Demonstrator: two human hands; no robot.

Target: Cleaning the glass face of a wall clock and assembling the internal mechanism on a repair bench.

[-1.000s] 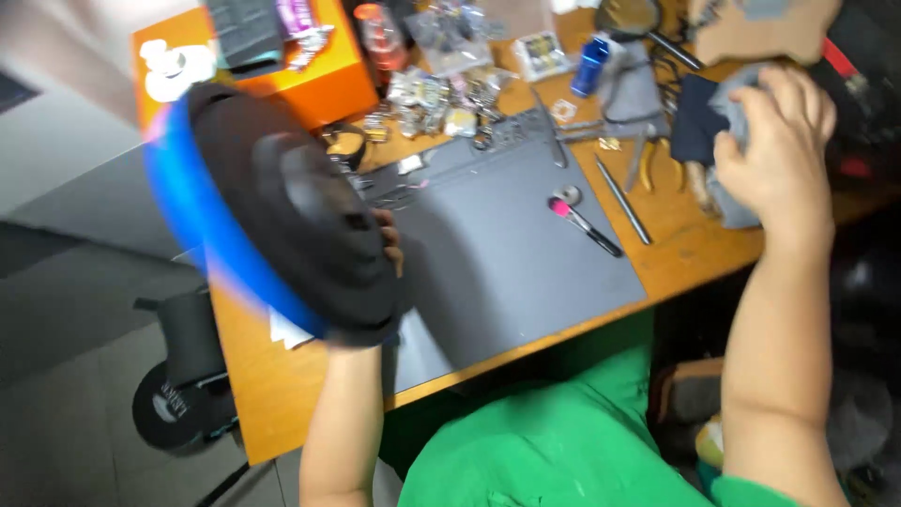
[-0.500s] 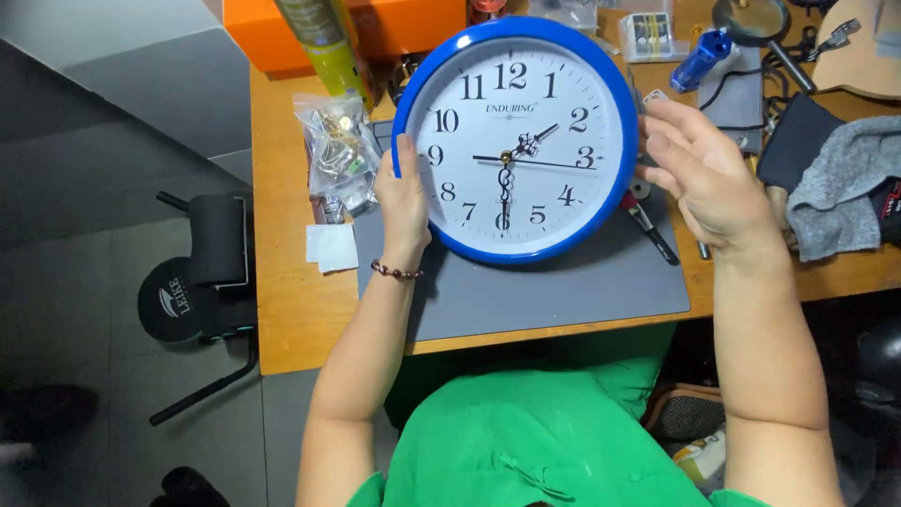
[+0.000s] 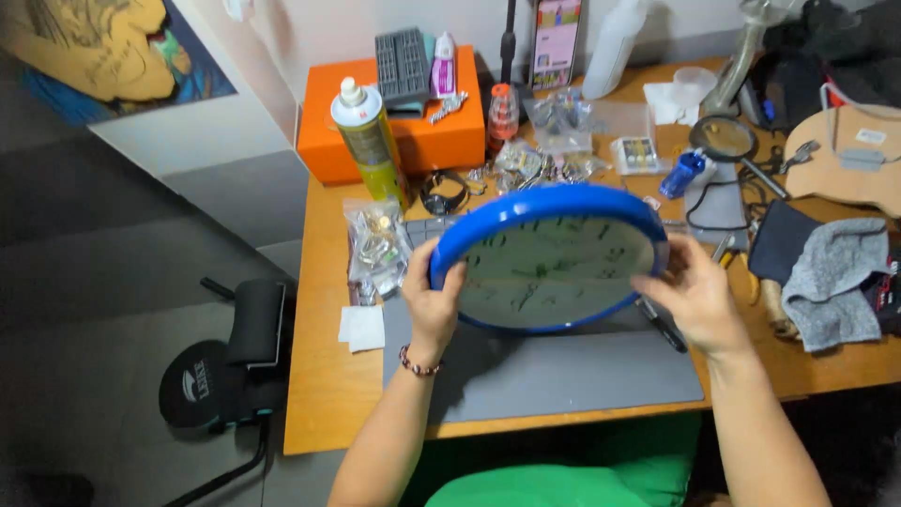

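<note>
A round wall clock (image 3: 554,258) with a blue rim and white face is held above the grey work mat (image 3: 563,371), tilted so its face points up and away from me. My left hand (image 3: 434,300) grips the clock's left rim; a bead bracelet is on that wrist. My right hand (image 3: 693,293) holds the right rim from below and the side.
An orange box (image 3: 422,141) stands at the back of the wooden desk (image 3: 328,394) with a yellow-green spray can (image 3: 368,141) before it. Bags of small parts (image 3: 374,249), a magnifier (image 3: 725,139), a grey cloth (image 3: 835,277), a pen (image 3: 663,325) and a black chair (image 3: 246,347) surround the mat.
One second ago only my left hand held the clock, back towards me; then both hands held it face-on. Now it is tipped flatter, and the view has risen to show the desk's back.
</note>
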